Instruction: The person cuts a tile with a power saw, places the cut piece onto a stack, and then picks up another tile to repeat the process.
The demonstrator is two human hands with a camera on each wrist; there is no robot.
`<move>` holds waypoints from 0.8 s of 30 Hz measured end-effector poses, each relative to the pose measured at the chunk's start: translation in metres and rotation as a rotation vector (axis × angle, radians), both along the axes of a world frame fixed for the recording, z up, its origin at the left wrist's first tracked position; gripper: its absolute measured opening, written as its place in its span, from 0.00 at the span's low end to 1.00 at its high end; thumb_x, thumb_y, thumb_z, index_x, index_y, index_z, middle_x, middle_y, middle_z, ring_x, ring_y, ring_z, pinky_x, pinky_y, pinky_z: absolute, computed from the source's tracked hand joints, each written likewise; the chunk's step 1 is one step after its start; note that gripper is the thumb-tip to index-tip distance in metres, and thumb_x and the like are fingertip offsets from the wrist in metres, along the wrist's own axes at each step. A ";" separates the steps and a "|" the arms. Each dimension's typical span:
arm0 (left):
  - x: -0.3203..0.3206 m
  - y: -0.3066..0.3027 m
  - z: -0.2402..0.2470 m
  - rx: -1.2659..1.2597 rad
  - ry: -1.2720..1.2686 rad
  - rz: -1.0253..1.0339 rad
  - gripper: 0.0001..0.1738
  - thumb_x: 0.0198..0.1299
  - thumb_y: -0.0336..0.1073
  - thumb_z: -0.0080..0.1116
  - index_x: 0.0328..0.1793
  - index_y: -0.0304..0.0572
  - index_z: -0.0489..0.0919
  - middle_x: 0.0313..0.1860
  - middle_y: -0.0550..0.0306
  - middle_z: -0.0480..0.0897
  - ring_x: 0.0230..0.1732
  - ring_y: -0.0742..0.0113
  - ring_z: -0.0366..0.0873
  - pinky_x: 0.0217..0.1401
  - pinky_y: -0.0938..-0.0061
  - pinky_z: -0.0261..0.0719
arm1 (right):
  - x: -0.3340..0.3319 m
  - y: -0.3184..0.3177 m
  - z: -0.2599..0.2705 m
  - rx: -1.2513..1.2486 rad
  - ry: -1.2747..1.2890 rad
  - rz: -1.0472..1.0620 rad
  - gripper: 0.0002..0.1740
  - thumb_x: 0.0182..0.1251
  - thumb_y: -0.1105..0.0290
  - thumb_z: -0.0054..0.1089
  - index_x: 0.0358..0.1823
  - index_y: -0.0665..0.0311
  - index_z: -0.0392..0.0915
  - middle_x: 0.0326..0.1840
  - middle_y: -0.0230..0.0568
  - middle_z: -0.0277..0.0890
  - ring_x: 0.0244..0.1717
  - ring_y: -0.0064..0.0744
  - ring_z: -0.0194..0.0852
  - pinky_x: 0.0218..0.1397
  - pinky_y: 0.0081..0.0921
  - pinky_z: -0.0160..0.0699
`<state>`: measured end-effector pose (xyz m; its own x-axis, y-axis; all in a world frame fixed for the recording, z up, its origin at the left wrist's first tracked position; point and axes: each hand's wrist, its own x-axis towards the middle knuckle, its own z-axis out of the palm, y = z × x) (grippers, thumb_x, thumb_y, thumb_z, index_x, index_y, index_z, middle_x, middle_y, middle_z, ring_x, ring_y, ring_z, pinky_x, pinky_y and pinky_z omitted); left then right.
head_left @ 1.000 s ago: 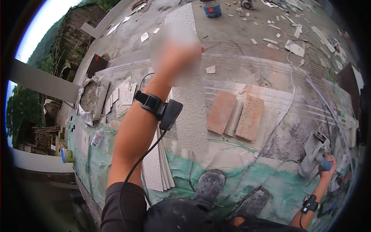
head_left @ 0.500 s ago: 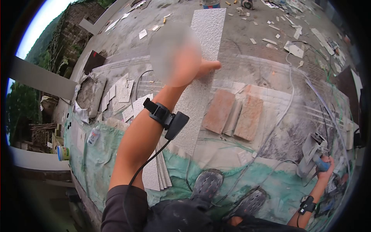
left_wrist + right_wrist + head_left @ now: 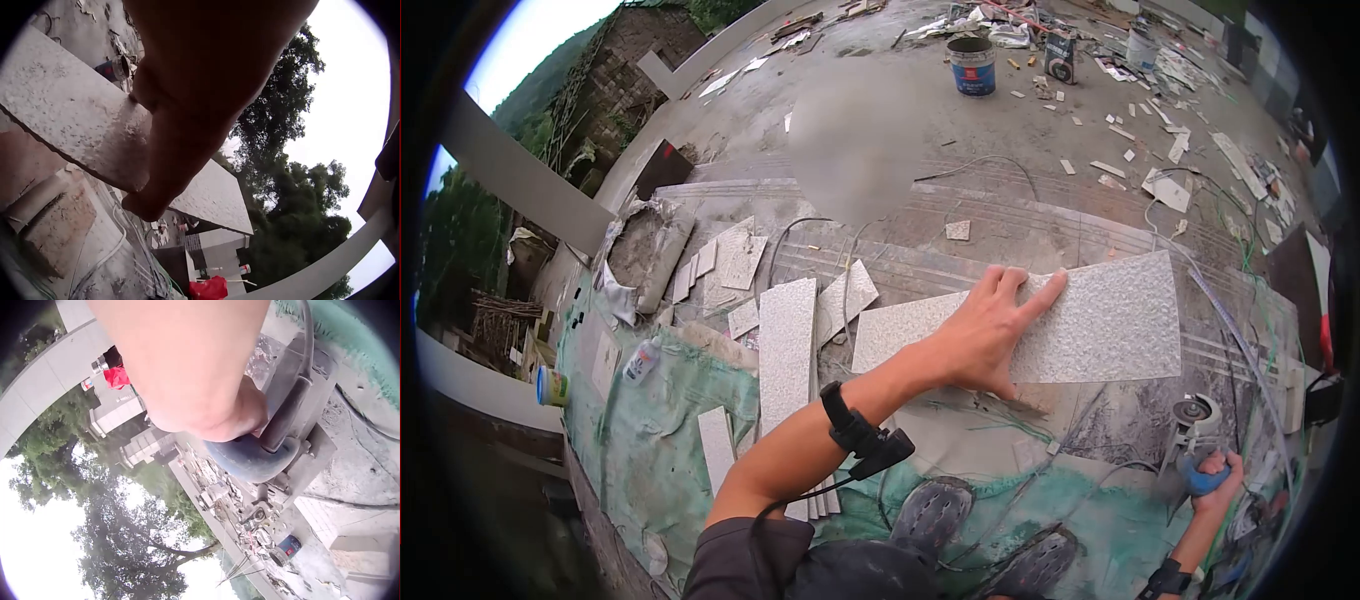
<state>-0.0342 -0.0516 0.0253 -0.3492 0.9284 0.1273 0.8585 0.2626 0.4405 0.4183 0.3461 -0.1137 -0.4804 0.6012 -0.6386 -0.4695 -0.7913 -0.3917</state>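
A long, speckled pale tile strip (image 3: 1110,320) lies crosswise in front of me in the head view. My left hand (image 3: 980,340) grips it across its width, fingers over the far edge and thumb at the near edge. At the far right, my right hand (image 3: 1224,480) holds a corded handheld tile saw by its blue grip (image 3: 1200,476). In the right wrist view, the saw's blue body (image 3: 250,459) and cord show below the wrist. Reddish bricks (image 3: 59,231) show beneath the strip in the left wrist view; the strip hides them in the head view.
More tile strips (image 3: 788,340) lie stacked left of the left forearm. A green sheet (image 3: 670,430) covers the near floor, crossed by cables. A blue bucket (image 3: 972,68) stands far off among scattered offcuts. My shoes (image 3: 933,515) are close by.
My left hand has come nearer and to the right, turning the tile strip from lengthwise to crosswise. The strip now covers the bricks. My right hand still holds the saw, slightly lower in view.
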 end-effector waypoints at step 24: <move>0.045 -0.009 0.004 -0.160 -0.163 -0.210 0.75 0.26 0.37 0.82 0.87 0.31 0.55 0.73 0.32 0.65 0.74 0.31 0.64 0.82 0.51 0.64 | -0.117 -0.185 0.242 1.008 -0.101 0.152 0.17 0.69 0.74 0.60 0.56 0.69 0.71 0.28 0.39 0.71 0.16 0.24 0.63 0.19 0.28 0.69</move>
<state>0.0112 -0.0611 0.0293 -0.1513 0.9862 -0.0679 0.8229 0.1637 0.5442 0.3018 0.1612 0.1284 -0.5687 0.8178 0.0882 -0.3197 -0.1210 -0.9397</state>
